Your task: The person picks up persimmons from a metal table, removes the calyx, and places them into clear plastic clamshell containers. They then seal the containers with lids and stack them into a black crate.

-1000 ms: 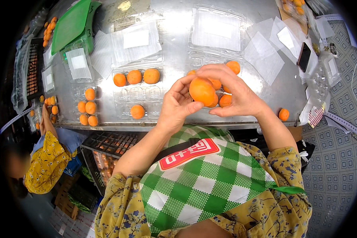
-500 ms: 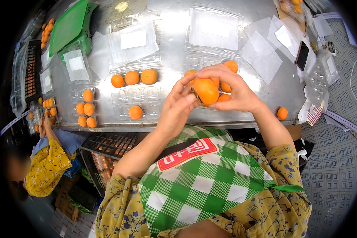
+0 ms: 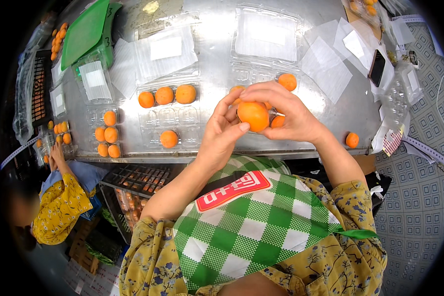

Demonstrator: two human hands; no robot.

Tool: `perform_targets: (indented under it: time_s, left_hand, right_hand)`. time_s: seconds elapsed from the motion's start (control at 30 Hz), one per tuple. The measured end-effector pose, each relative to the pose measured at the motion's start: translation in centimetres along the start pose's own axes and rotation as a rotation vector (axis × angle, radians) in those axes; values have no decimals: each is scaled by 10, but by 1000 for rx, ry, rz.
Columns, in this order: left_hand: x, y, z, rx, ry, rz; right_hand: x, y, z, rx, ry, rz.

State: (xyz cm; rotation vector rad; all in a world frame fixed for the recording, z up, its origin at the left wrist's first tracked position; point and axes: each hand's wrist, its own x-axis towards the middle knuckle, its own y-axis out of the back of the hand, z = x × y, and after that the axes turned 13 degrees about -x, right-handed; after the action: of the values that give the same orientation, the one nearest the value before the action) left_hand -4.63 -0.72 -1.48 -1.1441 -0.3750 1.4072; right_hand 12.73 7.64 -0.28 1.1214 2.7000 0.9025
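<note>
Over the near edge of the table, my left hand and my right hand are closed around one smooth orange persimmon. My left thumb presses the fruit's lower left side, and the right fingers arch over its top. Behind and below them is a clear plastic tray, partly hidden by my hands. It holds several persimmons, one of them at its far right corner. Left of my hands lies another clear tray, with a row of three persimmons and a single one nearer me.
Farther back lie lined clear trays and white liner sheets. A phone is at the right, a loose persimmon near the front edge. At left are green trays, a partly filled tray and a co-worker.
The persimmon has turned in my fingers, so the leafy cap at its left side no longer shows. My hands stay in nearly the same place.
</note>
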Motion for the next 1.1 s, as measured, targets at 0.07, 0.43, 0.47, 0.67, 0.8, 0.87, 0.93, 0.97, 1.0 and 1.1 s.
perform_targets:
  time_s: [0.07,0.43,0.47,0.67,0.8,0.87,0.93,0.97,1.0,1.1]
  left_hand:
    - [-1,0,0,-9,0,-4]
    - [-2,1,-1,-44,-27,-57]
    - [-2,0,-2,-42,-30,-55]
    - [-2,1,-1,-25,-38,-53]
    - [-2,-2,0,-16,-45,-32]
    - [-1,-2,-1,-11,-45,-28]
    - [-1,2,-2,-13,-43,-21]
    - [-2,4,-3,-14,-43,-17]
    - [-2,4,-3,-12,-39,-13]
    - [-2,4,-3,12,-19,-12]
  right_hand:
    - [0,0,-1,-18,3,8]
    - [3,2,-10,-125,46,4]
    - [3,2,-10,-129,48,5]
    - [5,1,-12,-150,60,8]
    - [5,0,-12,-183,70,0]
    - [4,0,-12,-191,67,-14]
    - [4,-1,-11,-186,61,-35]
    - [4,-1,-11,-187,60,-36]
    - [4,0,-12,-188,60,-36]
    - [4,1,-10,-144,73,-56]
